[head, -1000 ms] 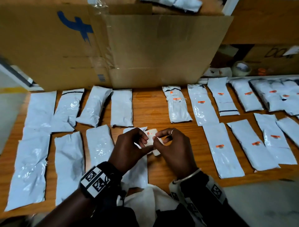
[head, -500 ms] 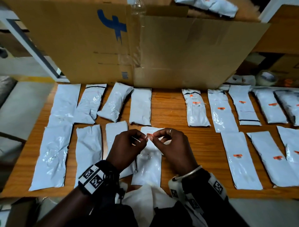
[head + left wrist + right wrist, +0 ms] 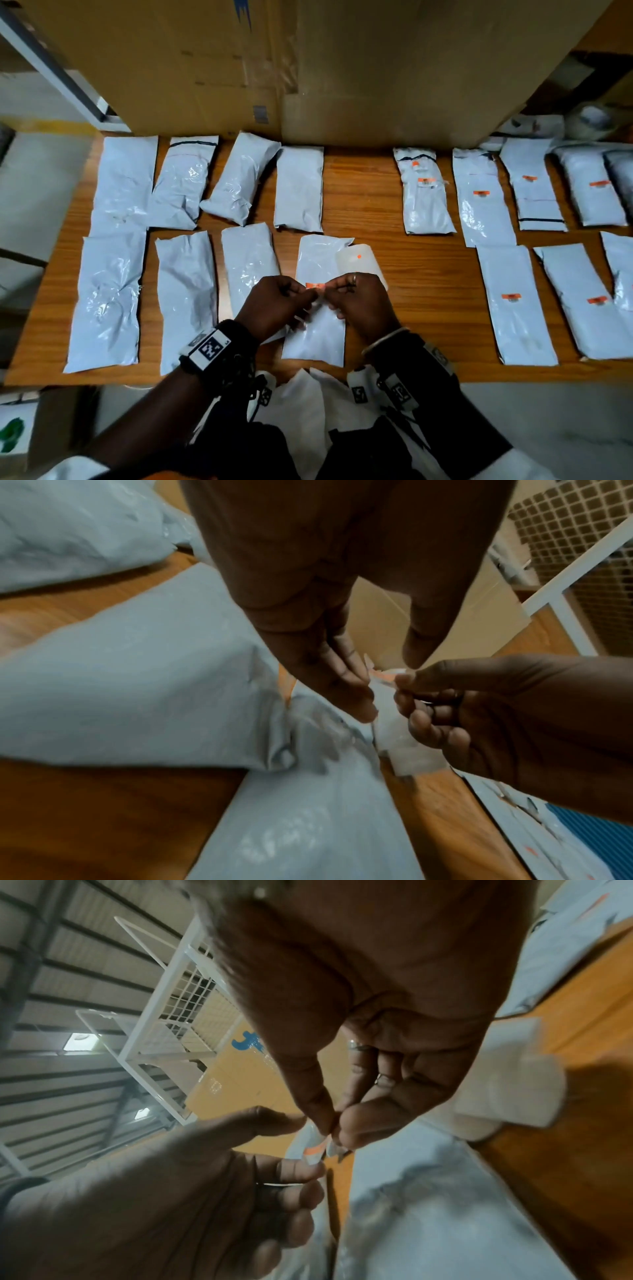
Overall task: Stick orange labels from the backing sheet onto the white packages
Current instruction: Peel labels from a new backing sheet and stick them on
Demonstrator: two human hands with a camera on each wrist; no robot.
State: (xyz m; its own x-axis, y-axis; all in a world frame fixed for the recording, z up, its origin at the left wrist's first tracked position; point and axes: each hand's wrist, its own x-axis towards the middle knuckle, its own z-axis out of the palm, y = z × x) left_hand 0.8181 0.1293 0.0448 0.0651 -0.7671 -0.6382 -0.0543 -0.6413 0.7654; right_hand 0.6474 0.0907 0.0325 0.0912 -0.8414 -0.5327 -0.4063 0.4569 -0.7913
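Two hands meet at the near edge: your left hand and right hand each pinch an end of one orange label, its long axis running left to right, directly above the unlabelled white package beneath. The backing sheet lies just beyond your right hand. Nine bare packages lie left; at least nine labelled ones right.

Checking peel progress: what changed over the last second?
The backing sheet, held between both hands a second ago, now lies on the table by the package. The orange label is off it, stretched between left hand and right hand. Packages unmoved; camera shifted.
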